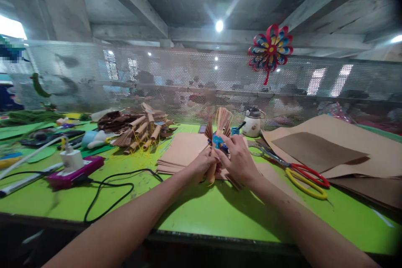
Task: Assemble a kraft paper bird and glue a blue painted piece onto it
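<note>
Above the near middle of the green table, a brown pleated paper piece (223,118) is held up between both hands, its folds fanned out at the top. My left hand (204,164) is closed around its lower part, with yellow string showing below. On its front sits a small bright blue piece (217,140); its exact kind is unclear. My right hand (241,158) is closed on the right side of the paper piece, fingertips against the blue piece. What lies between the fingers is partly hidden. Behind the hands is a stack of brown paper sheets (180,150).
Red-and-yellow-handled scissors (306,180) lie right, beside large brown paper sheets (317,142). A heap of pleated paper pieces (144,130) with yellow string sits left. A purple power strip (77,172) trails a black cable (132,184). A white jug (252,123) stands behind.
</note>
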The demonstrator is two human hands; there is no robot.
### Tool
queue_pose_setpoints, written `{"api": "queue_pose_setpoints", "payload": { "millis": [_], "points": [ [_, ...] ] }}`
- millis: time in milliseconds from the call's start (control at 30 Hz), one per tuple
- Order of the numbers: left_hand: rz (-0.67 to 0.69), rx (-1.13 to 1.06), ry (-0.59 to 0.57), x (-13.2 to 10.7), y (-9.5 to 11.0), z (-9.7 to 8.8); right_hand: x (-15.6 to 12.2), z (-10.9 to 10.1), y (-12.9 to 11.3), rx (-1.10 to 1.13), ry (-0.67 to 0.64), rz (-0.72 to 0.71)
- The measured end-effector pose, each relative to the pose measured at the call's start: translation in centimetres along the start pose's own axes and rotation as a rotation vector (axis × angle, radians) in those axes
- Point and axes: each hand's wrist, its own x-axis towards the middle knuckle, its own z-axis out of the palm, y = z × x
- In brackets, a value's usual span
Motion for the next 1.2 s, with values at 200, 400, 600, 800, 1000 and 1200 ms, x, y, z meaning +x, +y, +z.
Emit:
{"api": "queue_pose_setpoints", "payload": {
  "millis": [200,400,600,800,1000,1200],
  "points": [
    [-0.019,0.000,-0.032,0.1,-0.1,0.3,0.0,0.1,-0.2,-0.022,-0.032,0.011],
    [-0.036,-0.031,-0.024,0.1,-0.1,0.2,-0.1,-0.1,-0.4,0.012,0.040,-0.006],
    [-0.046,-0.050,-0.020,-0.4,0.7,0.0,-0.1,0.0,-0.2,0.123,0.106,0.034],
    [-0.063,-0.099,0.001,-0.5,1.2,-0.2,0.4,1.2,1.9,0.380,0.138,0.285],
    [-0.105,-0.166,0.024,-0.1,1.5,-0.6,0.6,2.1,2.7,0.542,0.048,0.412],
    [-0.098,-0.172,0.044,-0.1,1.5,-0.6,0.7,1.6,1.8,0.659,0.038,0.479]
  ]
}}
